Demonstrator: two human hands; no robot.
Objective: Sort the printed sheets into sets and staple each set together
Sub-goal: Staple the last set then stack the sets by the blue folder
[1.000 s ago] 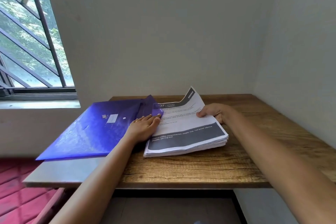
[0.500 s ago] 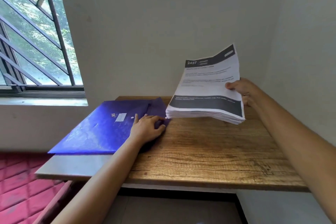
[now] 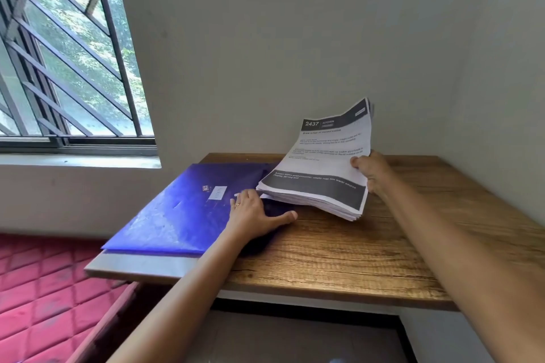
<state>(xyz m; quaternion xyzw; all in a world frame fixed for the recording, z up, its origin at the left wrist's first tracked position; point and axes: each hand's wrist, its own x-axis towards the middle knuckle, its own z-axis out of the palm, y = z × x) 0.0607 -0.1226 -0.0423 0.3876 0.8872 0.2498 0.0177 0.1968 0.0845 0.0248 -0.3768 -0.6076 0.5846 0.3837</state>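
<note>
Above the worktop point(image 3: 339, 259), the right hand point(image 3: 372, 171) grips the whole stack point(image 3: 320, 162); the left hand point(image 3: 254, 215) rests flat on a folder point(image 3: 177, 209). Sorting and stapling look unstarted.

Showing a blue plastic folder point(image 3: 182, 215) lying flat beneath the left fingers point(image 3: 249, 197). Showing a white label point(image 3: 217, 192) sitting on the folder, just left of those fingers. Showing a wood-grain table point(image 3: 339, 259) stretching below the right fingers point(image 3: 360, 163). Showing a barred window point(image 3: 67, 68) standing well left of and above both, a grey wall point(image 3: 295, 38) rising beyond the fingertips, and red quilted padding point(image 3: 38, 289) lying lower left.
</note>
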